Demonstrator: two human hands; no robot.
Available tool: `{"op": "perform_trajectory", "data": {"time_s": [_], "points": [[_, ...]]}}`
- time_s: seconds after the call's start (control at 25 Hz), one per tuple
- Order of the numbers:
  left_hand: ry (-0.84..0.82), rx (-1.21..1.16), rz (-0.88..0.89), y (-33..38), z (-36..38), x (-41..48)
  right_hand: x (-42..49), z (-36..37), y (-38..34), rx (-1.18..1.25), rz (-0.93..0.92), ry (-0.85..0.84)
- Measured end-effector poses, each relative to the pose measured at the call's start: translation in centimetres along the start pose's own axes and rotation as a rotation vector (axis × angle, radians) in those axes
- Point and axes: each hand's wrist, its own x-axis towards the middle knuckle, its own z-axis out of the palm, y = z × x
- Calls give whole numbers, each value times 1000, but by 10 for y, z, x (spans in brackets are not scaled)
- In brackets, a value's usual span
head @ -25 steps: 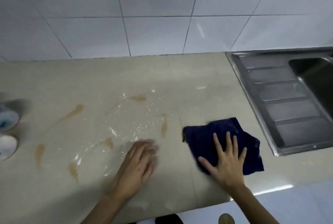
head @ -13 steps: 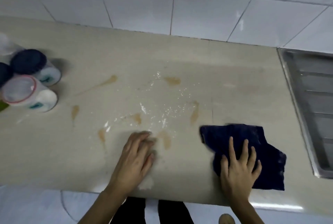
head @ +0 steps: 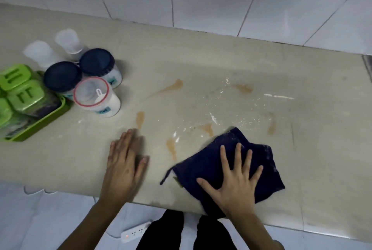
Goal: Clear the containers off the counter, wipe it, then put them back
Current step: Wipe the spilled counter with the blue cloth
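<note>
Bench (head: 201, 58): beige, brown stains (head: 171, 86) and white powder at ctr. Green tray (head: 40, 123) at far L edge, holding green-lidded boxes. Containers (head: 80, 72) clustered just beside tray, R side: 2 w/ dark blue lids, 1 w/ clear red-rimmed lid, 2 white at rear. Dark blue cloth (head: 217, 163) near front edge. R hand (head: 237, 181): flat, fingers spread, pressing on cloth, not gripping. L hand (head: 122, 167): flat, palm down on bare bench, holding nothing.

- The green tray (head: 43, 124) of lidded boxes runs off the left edge.
- The sink rim (head: 368, 64) is cut by the right edge.
- The right hand (head: 236, 184) hides part of the dark cloth (head: 203, 166).
- Jar labels are too blurred to read.
</note>
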Motion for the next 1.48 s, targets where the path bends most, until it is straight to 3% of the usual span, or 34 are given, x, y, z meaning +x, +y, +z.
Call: {"op": "perform_trajectory", "data": {"time_s": [0.16, 0.28, 0.52, 0.68, 0.8, 0.88, 1.0, 1.08, 1.2, 1.32, 1.4, 1.48], "points": [[6, 21, -41, -33, 2, 10, -12, 4, 7, -150, -48, -69], [42, -5, -83, -40, 1, 8, -22, 5, -3, -122, -74, -71], [56, -12, -202, -42, 2, 9, 26, 9, -101, -122, -459, -43], [32, -7, -201, -44, 2, 10, 100, -17, -55, -129, -269, 18], [50, -36, -217, -43, 1, 12, 98, -24, -25, -177, -205, -2], [47, -53, -227, -42, 1, 12, 74, -16, -52, -208, -342, -44], [35, -31, -241, -44, 0, 12, 62, 5, -113, -264, -805, -42], [16, 1, -246, -43, 2, 12, 94, 4, -144, -262, -960, -13], [15, -16, -265, -42, -1, 12, 156, -10, -145, -248, -876, 52], [44, -30, -267, -40, 1, 13, 196, -26, -99, -181, -568, 60], [43, -48, -270, -41, -1, 13, 181, -26, -88, -155, -404, 79], [24, -47, -276, -42, -3, 13, 142, -13, -102, -203, -429, 56]]}}
